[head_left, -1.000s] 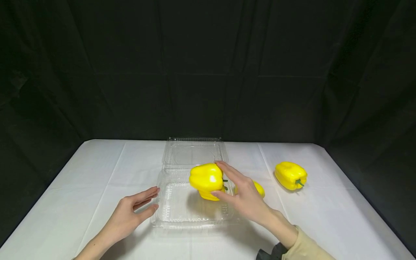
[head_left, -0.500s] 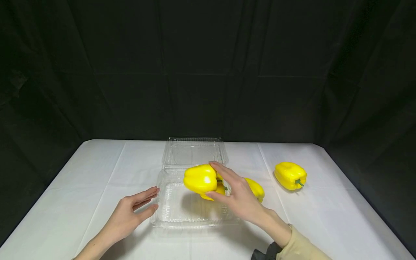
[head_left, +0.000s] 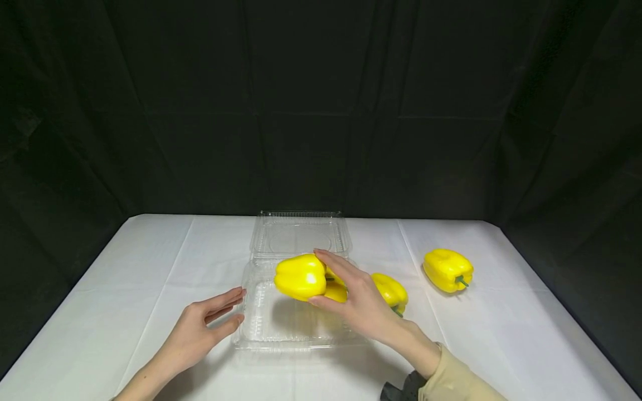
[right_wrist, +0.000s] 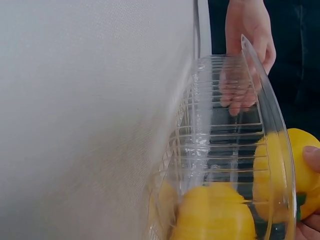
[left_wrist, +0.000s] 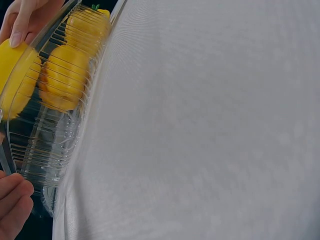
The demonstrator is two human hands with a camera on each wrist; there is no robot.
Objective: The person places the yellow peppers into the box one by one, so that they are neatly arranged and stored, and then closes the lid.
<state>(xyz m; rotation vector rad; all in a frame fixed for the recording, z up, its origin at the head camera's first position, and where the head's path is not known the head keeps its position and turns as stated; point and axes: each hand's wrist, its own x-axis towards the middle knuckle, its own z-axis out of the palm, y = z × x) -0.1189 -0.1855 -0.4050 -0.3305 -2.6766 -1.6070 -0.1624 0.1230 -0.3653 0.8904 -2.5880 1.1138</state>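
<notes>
My right hand (head_left: 363, 301) grips a yellow bell pepper (head_left: 300, 277) between thumb and fingers, over a clear plastic clamshell container (head_left: 261, 334). Inside the container, a second yellow pepper (head_left: 336, 291) is partly covered by the right hand; it shows through the ribbed wall in the left wrist view as a yellow pepper (left_wrist: 65, 77). My left hand (head_left: 200, 328) lies at the container's left edge, thumb and fingers apart and fingertips right at the rim. The right wrist view has the held pepper (right_wrist: 295, 170) stem end toward the palm.
The container's lid (head_left: 301, 234) lies folded back behind the base. Just right of the container is another yellow pepper (head_left: 391, 292), partly behind the right hand. Farther right, one more yellow pepper (head_left: 448, 270) lies on the white tablecloth (head_left: 150, 278). Black cloth (head_left: 321, 111) hangs behind.
The right hand has carried its pepper leftward over the container, uncovering more of the pepper beside the container. The left hand has stayed in place.
</notes>
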